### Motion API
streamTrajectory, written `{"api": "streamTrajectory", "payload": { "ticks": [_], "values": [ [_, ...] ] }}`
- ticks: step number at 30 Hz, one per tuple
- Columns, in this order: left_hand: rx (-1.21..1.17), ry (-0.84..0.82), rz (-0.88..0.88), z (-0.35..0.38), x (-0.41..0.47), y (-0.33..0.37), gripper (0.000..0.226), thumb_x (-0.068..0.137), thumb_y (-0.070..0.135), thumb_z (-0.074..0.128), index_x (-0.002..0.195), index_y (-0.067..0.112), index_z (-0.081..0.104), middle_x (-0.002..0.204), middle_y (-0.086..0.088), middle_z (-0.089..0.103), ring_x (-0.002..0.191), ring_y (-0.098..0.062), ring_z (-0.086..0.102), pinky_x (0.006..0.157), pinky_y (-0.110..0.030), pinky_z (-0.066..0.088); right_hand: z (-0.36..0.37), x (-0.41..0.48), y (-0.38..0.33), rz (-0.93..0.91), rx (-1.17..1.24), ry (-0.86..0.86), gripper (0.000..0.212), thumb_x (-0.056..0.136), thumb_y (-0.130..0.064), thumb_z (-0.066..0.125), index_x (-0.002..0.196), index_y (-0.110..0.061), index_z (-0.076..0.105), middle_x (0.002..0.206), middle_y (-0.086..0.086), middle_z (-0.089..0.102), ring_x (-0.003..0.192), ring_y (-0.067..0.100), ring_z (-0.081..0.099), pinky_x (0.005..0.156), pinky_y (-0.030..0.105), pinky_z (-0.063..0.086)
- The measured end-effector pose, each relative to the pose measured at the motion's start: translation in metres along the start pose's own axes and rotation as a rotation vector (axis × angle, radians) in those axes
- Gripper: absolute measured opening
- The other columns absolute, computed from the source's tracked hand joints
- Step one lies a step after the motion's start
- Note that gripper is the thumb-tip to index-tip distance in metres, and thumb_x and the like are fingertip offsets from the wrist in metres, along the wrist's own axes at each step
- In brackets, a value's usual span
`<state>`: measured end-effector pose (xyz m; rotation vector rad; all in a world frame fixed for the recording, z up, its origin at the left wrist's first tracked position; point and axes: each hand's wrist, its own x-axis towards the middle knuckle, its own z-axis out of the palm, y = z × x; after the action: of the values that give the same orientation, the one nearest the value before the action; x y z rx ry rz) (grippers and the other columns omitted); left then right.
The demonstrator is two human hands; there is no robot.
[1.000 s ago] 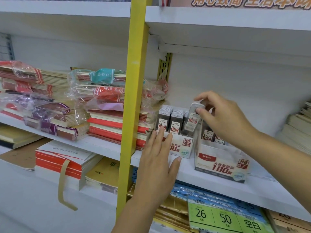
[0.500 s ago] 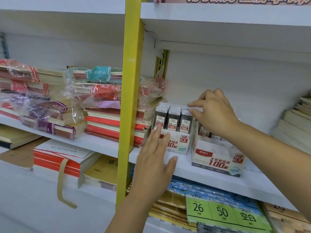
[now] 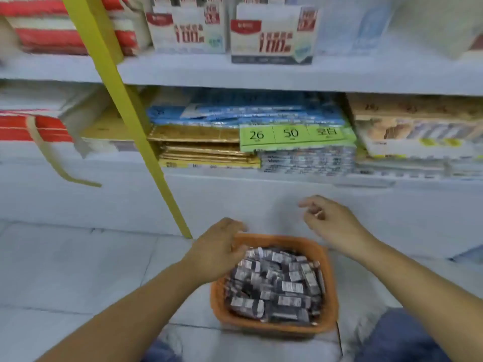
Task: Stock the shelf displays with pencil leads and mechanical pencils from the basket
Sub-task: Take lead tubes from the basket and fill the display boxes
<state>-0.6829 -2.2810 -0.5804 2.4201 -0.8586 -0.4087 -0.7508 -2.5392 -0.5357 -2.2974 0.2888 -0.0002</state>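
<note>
1. We look down at an orange basket (image 3: 273, 327) standing on a pale tiled floor (image 3: 65, 270), in the lower middle of the frame. The whole view is blurred.
2. The basket is heaped with small dark lead cases (image 3: 274, 280) bearing white labels, lying at all angles.
3. Our left hand (image 3: 219, 246) reaches in from the lower left. It sits at the basket's upper left corner, with its fingers bent down over the rim towards the cases. Through the blur we cannot tell whether it has hold of a case or of the rim.
4. Our right hand (image 3: 329, 223) hangs above and beyond the basket's upper right corner, apart from it. Its fingers are loosely curled, and we see nothing held in it.
5. Across the upper part of the frame runs a white shelf (image 3: 261, 77). Two white display boxes with red print stand on it side by side at the top middle: the left box (image 3: 187, 30) and the right box (image 3: 273, 35).
6. A yellow post (image 3: 130, 121) slants from the upper left down to the floor, just left of the basket.
7. On the lower shelf, in the middle of the frame, lie blue packets (image 3: 248, 111) and gold packets (image 3: 198, 142), with a green label (image 3: 290, 135) reading 26 and 50 in front of them.
8. Red and white stacks (image 3: 52, 30) fill the upper left corner.
</note>
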Motion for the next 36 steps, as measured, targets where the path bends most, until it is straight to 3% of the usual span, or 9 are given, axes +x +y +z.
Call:
{"api": "streamTrajectory", "payload": {
  "ticks": [2, 5, 8, 12, 16, 23, 26, 29, 36],
  "values": [
    [-0.094, -0.142, -0.161, 0.047, 0.000, -0.016, 0.043, 0.098, 0.027, 0.060, 0.139, 0.021, 0.051, 0.128, -0.002, 0.051, 0.109, -0.017, 0.057, 0.096, -0.029, 0.044, 0.044, -0.010, 0.071, 0.219, -0.054, -0.148, 0.024, 0.096, -0.019, 0.057, 0.119, -0.017, 0.061, 0.113, 0.004, 0.064, 0.087, 0.015, 0.058, 0.078, 0.029, 0.047],
    [-0.242, -0.228, -0.329, 0.109, -0.001, -0.036, 0.039, 0.095, 0.021, 0.064, 0.132, 0.013, 0.056, 0.115, -0.005, 0.055, 0.094, -0.018, 0.059, 0.091, -0.033, 0.050, 0.092, -0.028, 0.135, 0.350, -0.102, -0.327, 0.036, 0.094, -0.018, 0.061, 0.128, -0.009, 0.056, 0.121, 0.010, 0.060, 0.102, 0.023, 0.059, 0.084, 0.028, 0.045],
    [-0.268, -0.289, -0.455, 0.157, -0.005, -0.053, 0.057, 0.091, 0.026, 0.071, 0.143, 0.017, 0.050, 0.133, 0.003, 0.052, 0.125, -0.019, 0.052, 0.100, -0.021, 0.036, 0.120, -0.031, 0.165, 0.333, -0.154, -0.425, 0.055, 0.085, -0.024, 0.072, 0.135, -0.015, 0.051, 0.138, 0.008, 0.053, 0.127, 0.025, 0.049, 0.103, 0.029, 0.038],
    [-0.195, -0.345, -0.461, 0.191, -0.006, -0.071, 0.072, 0.085, 0.031, 0.076, 0.148, 0.016, 0.044, 0.151, -0.006, 0.047, 0.140, -0.022, 0.041, 0.111, -0.023, 0.025, 0.155, -0.030, 0.184, 0.332, -0.242, -0.456, 0.079, 0.080, -0.034, 0.076, 0.148, -0.023, 0.036, 0.152, 0.004, 0.031, 0.141, 0.025, 0.024, 0.114, 0.032, 0.021],
    [-0.133, -0.301, -0.442, 0.204, 0.002, -0.081, 0.076, 0.085, 0.035, 0.076, 0.150, 0.024, 0.039, 0.146, -0.007, 0.041, 0.136, -0.026, 0.037, 0.116, -0.036, 0.030, 0.174, -0.024, 0.196, 0.267, -0.349, -0.359, 0.073, 0.075, -0.035, 0.079, 0.138, -0.022, 0.043, 0.139, -0.001, 0.039, 0.131, 0.021, 0.032, 0.110, 0.032, 0.029],
    [-0.038, -0.161, -0.368, 0.223, 0.021, -0.078, 0.059, 0.087, 0.038, 0.074, 0.139, 0.027, 0.049, 0.139, -0.003, 0.029, 0.129, -0.022, 0.026, 0.114, -0.033, 0.027, 0.179, -0.022, 0.199, 0.192, -0.407, -0.381, 0.047, 0.074, -0.043, 0.078, 0.112, -0.028, 0.053, 0.117, -0.005, 0.049, 0.115, 0.019, 0.041, 0.097, 0.031, 0.035],
    [-0.043, -0.142, -0.402, 0.223, 0.027, -0.079, 0.047, 0.086, 0.039, 0.075, 0.126, 0.025, 0.056, 0.137, -0.003, 0.036, 0.128, -0.023, 0.032, 0.115, -0.038, 0.032, 0.178, -0.023, 0.198, 0.220, -0.382, -0.407, 0.049, 0.074, -0.041, 0.079, 0.111, -0.026, 0.051, 0.118, -0.003, 0.050, 0.113, 0.018, 0.044, 0.095, 0.032, 0.038],
    [-0.028, -0.171, -0.419, 0.222, 0.031, -0.082, 0.047, 0.087, 0.042, 0.072, 0.128, 0.023, 0.057, 0.132, -0.002, 0.046, 0.128, -0.025, 0.036, 0.112, -0.039, 0.035, 0.173, -0.022, 0.197, 0.257, -0.366, -0.439, 0.057, 0.073, -0.046, 0.078, 0.119, -0.024, 0.053, 0.122, -0.002, 0.053, 0.115, 0.019, 0.047, 0.098, 0.033, 0.039],
    [-0.141, -0.205, -0.448, 0.214, 0.030, -0.089, 0.039, 0.090, 0.036, 0.072, 0.125, 0.023, 0.066, 0.127, 0.000, 0.057, 0.124, -0.021, 0.043, 0.109, -0.035, 0.037, 0.165, -0.023, 0.200, 0.348, -0.158, -0.447, 0.040, 0.078, -0.032, 0.079, 0.113, -0.022, 0.060, 0.114, -0.002, 0.058, 0.103, 0.016, 0.054, 0.090, 0.032, 0.046]
  ]
}}
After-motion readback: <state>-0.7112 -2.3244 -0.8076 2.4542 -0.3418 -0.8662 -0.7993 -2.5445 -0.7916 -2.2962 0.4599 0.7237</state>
